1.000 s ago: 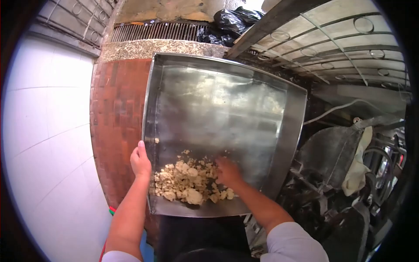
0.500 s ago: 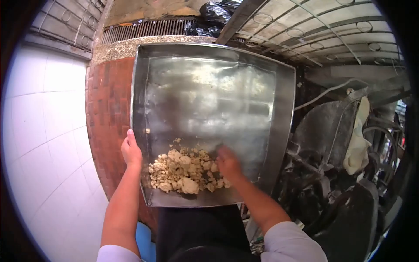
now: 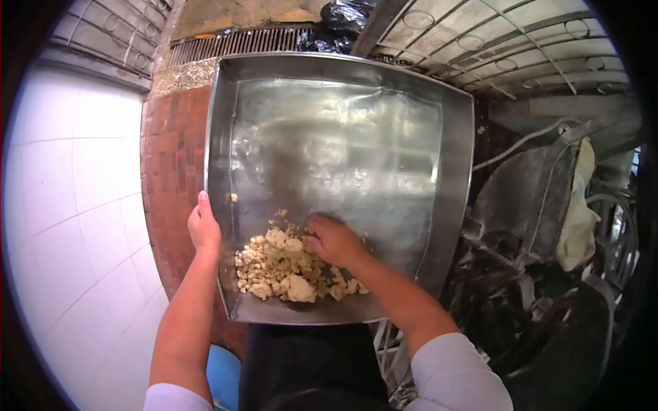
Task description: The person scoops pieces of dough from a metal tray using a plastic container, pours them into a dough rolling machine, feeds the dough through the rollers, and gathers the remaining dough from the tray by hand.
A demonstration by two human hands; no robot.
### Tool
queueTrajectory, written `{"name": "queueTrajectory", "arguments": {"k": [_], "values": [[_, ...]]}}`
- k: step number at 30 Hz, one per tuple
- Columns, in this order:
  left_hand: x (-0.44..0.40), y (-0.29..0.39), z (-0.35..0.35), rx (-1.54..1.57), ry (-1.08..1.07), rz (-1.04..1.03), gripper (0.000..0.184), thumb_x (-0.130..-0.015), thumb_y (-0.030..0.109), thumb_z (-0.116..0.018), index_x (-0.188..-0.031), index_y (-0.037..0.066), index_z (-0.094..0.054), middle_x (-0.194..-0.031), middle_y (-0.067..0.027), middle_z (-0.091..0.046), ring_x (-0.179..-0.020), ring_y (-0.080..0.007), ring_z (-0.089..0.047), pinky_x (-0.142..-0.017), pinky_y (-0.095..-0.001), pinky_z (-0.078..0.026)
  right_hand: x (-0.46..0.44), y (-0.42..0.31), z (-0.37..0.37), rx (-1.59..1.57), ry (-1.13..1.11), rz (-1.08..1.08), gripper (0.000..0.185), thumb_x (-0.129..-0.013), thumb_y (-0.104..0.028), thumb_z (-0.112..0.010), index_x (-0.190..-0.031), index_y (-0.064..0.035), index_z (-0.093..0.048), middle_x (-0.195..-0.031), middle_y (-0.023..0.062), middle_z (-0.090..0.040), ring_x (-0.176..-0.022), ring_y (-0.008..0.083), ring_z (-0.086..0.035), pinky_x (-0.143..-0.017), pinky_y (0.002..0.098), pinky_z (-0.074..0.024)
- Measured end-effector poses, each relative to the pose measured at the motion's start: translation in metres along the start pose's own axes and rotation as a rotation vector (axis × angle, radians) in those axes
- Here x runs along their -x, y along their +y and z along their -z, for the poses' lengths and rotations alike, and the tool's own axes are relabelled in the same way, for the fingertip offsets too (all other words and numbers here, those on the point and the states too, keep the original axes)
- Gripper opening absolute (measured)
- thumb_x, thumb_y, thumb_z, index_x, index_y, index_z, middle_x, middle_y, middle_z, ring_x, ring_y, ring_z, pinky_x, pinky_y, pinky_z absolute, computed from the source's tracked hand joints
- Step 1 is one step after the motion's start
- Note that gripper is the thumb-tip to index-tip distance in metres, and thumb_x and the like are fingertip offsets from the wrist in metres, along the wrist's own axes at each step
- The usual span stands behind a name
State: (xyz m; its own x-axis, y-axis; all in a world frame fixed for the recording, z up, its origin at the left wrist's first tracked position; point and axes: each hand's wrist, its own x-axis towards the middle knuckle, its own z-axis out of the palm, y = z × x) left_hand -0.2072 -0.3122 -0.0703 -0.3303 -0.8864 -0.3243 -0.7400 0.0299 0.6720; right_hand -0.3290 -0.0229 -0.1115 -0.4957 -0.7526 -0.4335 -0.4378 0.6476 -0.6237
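Observation:
A large square metal tray with raised walls spans the middle of the view. My left hand is closed on its left wall, thumb up along the rim. In the near left part of the tray lies a heap of pale, crumbly lumps, some coarse and some fine. At the heap's upper right edge is my right hand, its fingers curled down beside the lumps. What those fingers hold, if anything, is hidden.
White tiles and red brick paving lie on the left. Dark machinery with a pale cloth stands close on the right. Beyond the tray are a drain grate and black bags. Something blue sits below.
My right hand has moved left across the tray to the heap's upper edge, and its fingers have curled. The left hand keeps its hold on the wall.

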Motion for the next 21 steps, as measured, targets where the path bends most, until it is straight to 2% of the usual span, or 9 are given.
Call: {"name": "queueTrajectory", "arguments": {"k": [1, 3, 7, 10, 12, 14, 16, 19, 21], "values": [[0.001, 0.0, -0.002, 0.0, 0.037, -0.011, 0.065, -0.095, 0.055, -0.043, -0.074, -0.004, -0.059, -0.06, -0.0046, -0.046, -0.06, -0.0152, -0.043, -0.059, -0.0343, -0.037, 0.003, -0.007, 0.003, -0.029, -0.038, 0.122, 0.056, -0.089, -0.032, -0.056, -0.135, -0.0012, -0.044, -0.142, 0.0221, -0.04, -0.128, 0.0402, -0.041, -0.11, 0.0439, -0.0316], [0.0, -0.001, -0.001, 0.001, 0.077, -0.015, 0.065, -0.095, 0.056, -0.044, -0.073, -0.004, -0.059, -0.06, -0.0053, -0.047, -0.06, -0.0155, -0.044, -0.06, -0.0344, -0.038, -0.009, 0.008, 0.03, -0.206, 0.233, -0.212, 0.054, -0.089, -0.03, -0.056, -0.135, -0.005, -0.045, -0.139, 0.0175, -0.046, -0.126, 0.0404, -0.042, -0.109, 0.0429, -0.0332], [0.002, -0.003, 0.002, 0.014, 0.004, 0.03, 0.066, -0.094, 0.057, -0.045, -0.077, -0.005, -0.06, -0.066, -0.0065, -0.052, -0.065, -0.016, -0.047, -0.065, -0.0326, -0.04, -0.057, 0.113, 0.094, -0.107, 0.714, -0.731, 0.061, -0.086, -0.028, -0.057, -0.135, 0.0062, -0.039, -0.144, 0.03, -0.032, -0.134, 0.0427, -0.032, -0.11, 0.0408, -0.0308], [-0.003, -0.007, -0.001, -0.004, 0.044, 0.034, 0.066, -0.093, 0.058, -0.045, -0.077, -0.005, -0.06, -0.065, -0.0093, -0.054, -0.065, -0.0181, -0.05, -0.066, -0.0346, -0.042, -0.07, 0.07, 0.058, 0.107, 0.605, -0.514, 0.067, -0.087, -0.028, -0.057, -0.136, 0.0109, -0.034, -0.145, 0.0352, -0.024, -0.135, 0.0441, -0.028, -0.111, 0.0419, -0.0296], [-0.002, -0.011, 0.001, -0.002, 0.051, 0.035, 0.066, -0.093, 0.058, -0.045, -0.077, -0.004, -0.06, -0.065, -0.0098, -0.054, -0.065, -0.0186, -0.05, -0.066, -0.0351, -0.042, -0.064, 0.04, -0.001, 0.25, 0.447, -0.189, 0.064, -0.088, -0.028, -0.054, -0.137, 0.008, -0.036, -0.147, 0.0334, -0.022, -0.135, 0.0448, -0.028, -0.11, 0.0437, -0.0305], [-0.004, -0.008, 0.004, -0.048, -0.016, 0.06, 0.066, -0.093, 0.058, -0.045, -0.078, -0.005, -0.061, -0.067, -0.0122, -0.056, -0.066, -0.0206, -0.053, -0.068, -0.0364, -0.043, -0.033, -0.028, -0.01, 0.086, 0.179, -0.15, 0.056, -0.088, -0.027, -0.055, -0.132, 0.0062, -0.045, -0.144, 0.0302, -0.031, -0.131, 0.0437, -0.036, -0.107, 0.045, -0.0342], [-0.004, -0.006, 0.002, -0.028, -0.009, 0.049, 0.066, -0.093, 0.058, -0.045, -0.079, -0.004, -0.061, -0.068, -0.0138, -0.057, -0.067, -0.0226, -0.055, -0.068, -0.0375, -0.044, -0.005, -0.038, -0.033, -0.018, 0.071, 0.015, 0.049, -0.086, -0.025, -0.057, -0.126, 0.0023, -0.052, -0.137, 0.0254, -0.043, -0.124, 0.0407, -0.046, -0.104, 0.046, -0.0386], [0.001, 0.003, 0.005, -0.069, 0.028, 0.055, 0.065, -0.092, 0.058, -0.045, -0.079, -0.003, -0.062, -0.071, -0.0186, -0.061, -0.07, -0.0319, -0.059, -0.069, -0.0411, -0.045, -0.011, -0.024, -0.016, -0.053, 0.076, 0.082, 0.043, -0.084, -0.023, -0.06, -0.122, -0.0014, -0.056, -0.132, 0.0219, -0.05, -0.118, 0.0379, -0.051, -0.1, 0.0455, -0.0423], [0.002, 0.009, 0.01, -0.09, -0.029, 0.098, 0.064, -0.092, 0.058, -0.045, -0.08, -0.003, -0.063, -0.073, -0.0189, -0.062, -0.071, -0.0331, -0.06, -0.069, -0.0411, -0.045, -0.042, -0.024, 0.005, -0.001, 0.156, 0.117, 0.043, -0.083, -0.023, -0.061, -0.121, -0.0028, -0.057, -0.132, 0.0213, -0.05, -0.118, 0.0371, -0.052, -0.099, 0.0448, -0.043]]}}
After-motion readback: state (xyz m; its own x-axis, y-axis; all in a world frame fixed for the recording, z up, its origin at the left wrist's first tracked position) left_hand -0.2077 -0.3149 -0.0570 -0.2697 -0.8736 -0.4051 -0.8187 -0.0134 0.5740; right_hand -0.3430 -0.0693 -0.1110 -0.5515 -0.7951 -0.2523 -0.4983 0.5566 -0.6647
